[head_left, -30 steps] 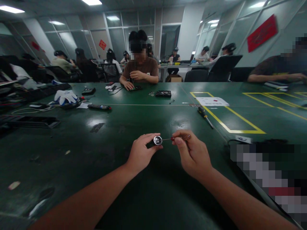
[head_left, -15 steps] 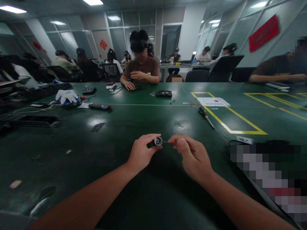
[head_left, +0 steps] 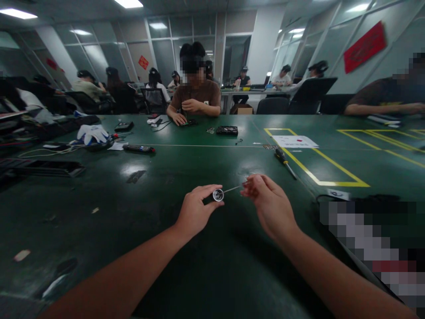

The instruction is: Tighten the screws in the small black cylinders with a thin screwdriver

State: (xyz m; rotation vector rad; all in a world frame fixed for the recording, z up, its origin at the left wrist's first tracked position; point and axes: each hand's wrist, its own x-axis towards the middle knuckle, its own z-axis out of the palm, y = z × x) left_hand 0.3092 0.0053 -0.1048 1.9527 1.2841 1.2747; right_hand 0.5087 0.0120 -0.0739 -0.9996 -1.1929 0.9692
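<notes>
My left hand (head_left: 195, 210) is closed round a short, hollow cylinder (head_left: 218, 195) with a bright silver rim. Its open end faces me, and a few small details show inside. From that opening a thin metal rod (head_left: 231, 190) runs out to the right, slanting slightly upward. At the rod's outer end are the curled fingertips of my right hand (head_left: 270, 197), pinched together and a little blurred. Both hands are above the green table (head_left: 159, 266).
A screwdriver (head_left: 285, 162) lies ahead to the right, near yellow tape and a white sheet (head_left: 295, 141). A black box (head_left: 227, 130) sits further back. Gloves (head_left: 93, 134) and a dark pen-like tool (head_left: 138, 149) are on the left. Across the table a person (head_left: 195, 95) works.
My right hand has shifted slightly right and up, away from the cylinder. More of the rod shows, now angled upward. My left hand has stayed almost still.
</notes>
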